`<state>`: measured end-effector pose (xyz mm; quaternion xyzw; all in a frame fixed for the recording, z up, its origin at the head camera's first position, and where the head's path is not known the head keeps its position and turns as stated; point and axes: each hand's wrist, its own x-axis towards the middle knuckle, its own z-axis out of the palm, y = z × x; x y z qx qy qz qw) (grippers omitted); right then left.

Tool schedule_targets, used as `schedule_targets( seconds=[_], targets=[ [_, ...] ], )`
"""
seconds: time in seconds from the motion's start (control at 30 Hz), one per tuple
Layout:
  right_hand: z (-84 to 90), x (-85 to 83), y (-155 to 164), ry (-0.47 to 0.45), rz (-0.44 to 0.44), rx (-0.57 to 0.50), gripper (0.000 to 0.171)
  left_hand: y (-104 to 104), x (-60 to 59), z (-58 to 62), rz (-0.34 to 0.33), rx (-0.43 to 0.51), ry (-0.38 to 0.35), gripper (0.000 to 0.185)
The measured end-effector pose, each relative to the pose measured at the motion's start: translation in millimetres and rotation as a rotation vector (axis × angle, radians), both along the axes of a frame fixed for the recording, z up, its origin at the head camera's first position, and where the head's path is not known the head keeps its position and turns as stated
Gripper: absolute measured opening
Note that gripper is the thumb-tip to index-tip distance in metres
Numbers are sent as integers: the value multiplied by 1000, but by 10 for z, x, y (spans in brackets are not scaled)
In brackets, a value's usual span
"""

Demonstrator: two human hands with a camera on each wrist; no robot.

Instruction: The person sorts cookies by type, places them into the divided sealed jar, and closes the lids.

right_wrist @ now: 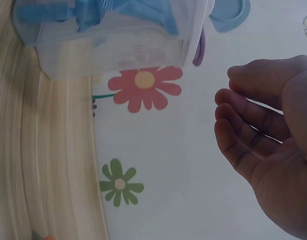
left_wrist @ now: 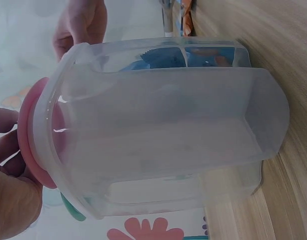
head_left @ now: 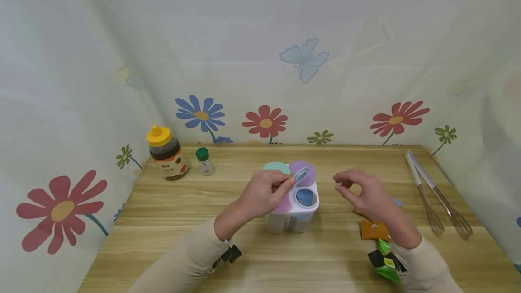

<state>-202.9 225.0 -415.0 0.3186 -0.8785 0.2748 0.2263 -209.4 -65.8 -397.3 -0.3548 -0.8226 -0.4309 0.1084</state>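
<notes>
A clear storage box (head_left: 281, 223) with several round compartments stands on the table. My left hand (head_left: 260, 193) is over its top, pinching a light blue round lid (head_left: 300, 175) between thumb and fingers, tilted up. Below that lid, one round opening is uncovered, and a blue packet (head_left: 304, 197) shows inside. Teal (head_left: 276, 166), purple (head_left: 309, 177) and pink (head_left: 284, 203) lids cover the other compartments. To the right of the box, my right hand (head_left: 368, 194) hovers with fingers loosely bent and nothing held. In the right wrist view the blue lid (right_wrist: 231, 17) appears beyond the fingertips.
A yellow-capped jar (head_left: 170, 163) and a small green-capped bottle (head_left: 205, 164) stand at the back left. Two metal whisks (head_left: 427, 207) lie at right. Under the right forearm are an orange packet (head_left: 371, 230) and green and black packets (head_left: 384, 271), partly hidden.
</notes>
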Motion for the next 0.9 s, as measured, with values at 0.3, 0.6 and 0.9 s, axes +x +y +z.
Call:
schedule_targets(
  seconds=[0.3, 0.6, 0.9],
  targets=[
    [-55, -43, 138, -12, -106, 36, 25, -2, 12, 13, 0, 1, -2, 18],
    [-150, -70, 274, -46, -189, 36, 24, -3, 8, 0, 2, 1, 13, 19],
    [-239, -135, 432, -8, -221, 40, 25, -7, 1, -6, 6, -6, 15, 19]
  ],
)
